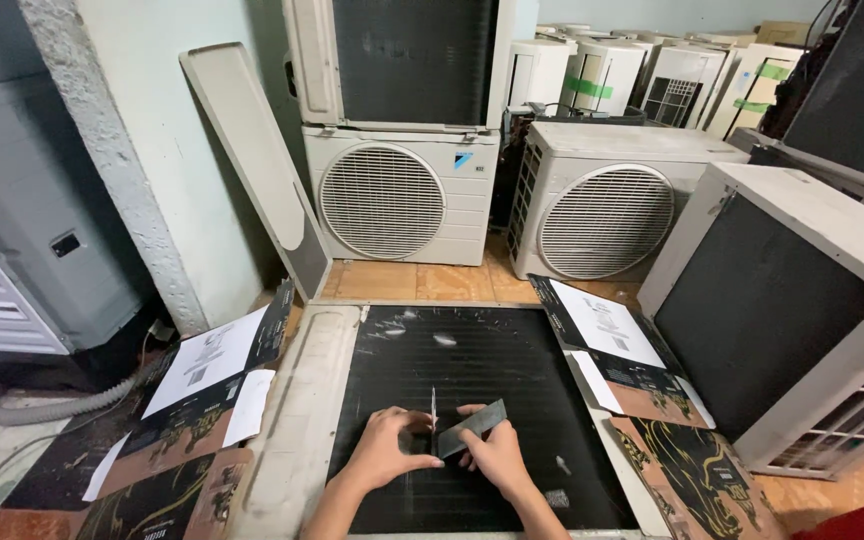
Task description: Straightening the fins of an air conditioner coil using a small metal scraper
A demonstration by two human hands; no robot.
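Condenser coil [512,390], black finned face up, lies flat on the floor in an AC unit laid on its back, right in front of the person at near centre. Left hand [384,452] presses down on the fins w/ fingers curled and closed, prob. to steady the spot. Right hand [497,458] pinches a flat grey comb-like tool [472,427], fingers closed on it, tool angled across the fins just beside the left hand. A thin bright scratch or sliver runs up the fins between the hands; can't tell which.

Around: flattened cardboard boxes [202,400] spread on both sides, prob. as floor cover. Two outdoor AC units [402,195] w/ round fan grilles stand far centre, more stacked behind. Loose cover panel [252,160] leans on the wall far left. Big open-frame unit [792,300] crowds the right side; grey hose [42,405] lies near left. Nothing sits on the coil by the hands.
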